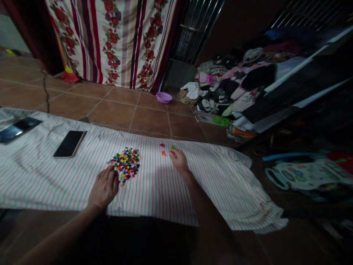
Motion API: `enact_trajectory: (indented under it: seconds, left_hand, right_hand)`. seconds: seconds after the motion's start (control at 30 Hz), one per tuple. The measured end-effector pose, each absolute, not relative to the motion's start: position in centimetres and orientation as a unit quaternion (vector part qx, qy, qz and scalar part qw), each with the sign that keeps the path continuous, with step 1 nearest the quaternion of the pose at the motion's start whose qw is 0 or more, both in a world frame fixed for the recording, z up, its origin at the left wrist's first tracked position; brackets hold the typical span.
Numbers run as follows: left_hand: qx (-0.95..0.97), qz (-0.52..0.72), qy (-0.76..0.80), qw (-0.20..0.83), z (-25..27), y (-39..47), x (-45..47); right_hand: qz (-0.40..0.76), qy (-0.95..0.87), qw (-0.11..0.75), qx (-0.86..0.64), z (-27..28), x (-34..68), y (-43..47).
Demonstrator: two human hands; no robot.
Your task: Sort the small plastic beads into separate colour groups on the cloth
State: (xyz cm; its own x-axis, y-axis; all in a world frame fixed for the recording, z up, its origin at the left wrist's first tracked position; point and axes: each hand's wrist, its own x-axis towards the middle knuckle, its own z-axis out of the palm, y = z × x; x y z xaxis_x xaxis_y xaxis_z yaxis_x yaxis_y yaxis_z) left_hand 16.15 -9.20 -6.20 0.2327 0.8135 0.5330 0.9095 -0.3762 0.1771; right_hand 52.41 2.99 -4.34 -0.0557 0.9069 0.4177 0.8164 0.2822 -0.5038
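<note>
A light touch serves us: our right hand [179,161] curls by the green piece [172,146] at its eleven o'clock, grip unclear; our left hand [103,187], fingers bent, hold hidden, meets the multicoloured pile [127,162] at seven.

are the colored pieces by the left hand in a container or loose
Loose: the colored pieces lie directly on the striped cloth, no container around them, with the left hand at their edge.

Two hands [103,186] [179,160], one pile [127,161], two phones [69,144] [19,129]
</note>
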Motion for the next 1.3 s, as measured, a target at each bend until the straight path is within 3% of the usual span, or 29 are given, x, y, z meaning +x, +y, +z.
enact_trajectory:
  seconds: [0.33,0.63,1.0,1.3]
  left_hand:
    - [-0.786,-0.274,-0.547,0.088,-5.8,-9.3,16.3]
    - [-0.79,-0.259,-0.549,0.088,-6.2,-9.2,16.1]
    - [-0.785,-0.26,-0.551,0.111,-6.2,-9.2,16.1]
    - [-0.791,-0.261,-0.536,0.137,-6.2,-9.2,16.1]
  right_hand:
    - [0.042,-0.761,0.187,-0.62,-4.6,46.9,3.8]
    - [0.011,-0.764,0.114,-0.635,-4.4,46.4,2.6]
    - [0.038,-0.768,0.23,-0.597,-6.3,47.1,3.1]
    - [0.041,-0.791,0.251,-0.557,-6.2,47.6,3.3]
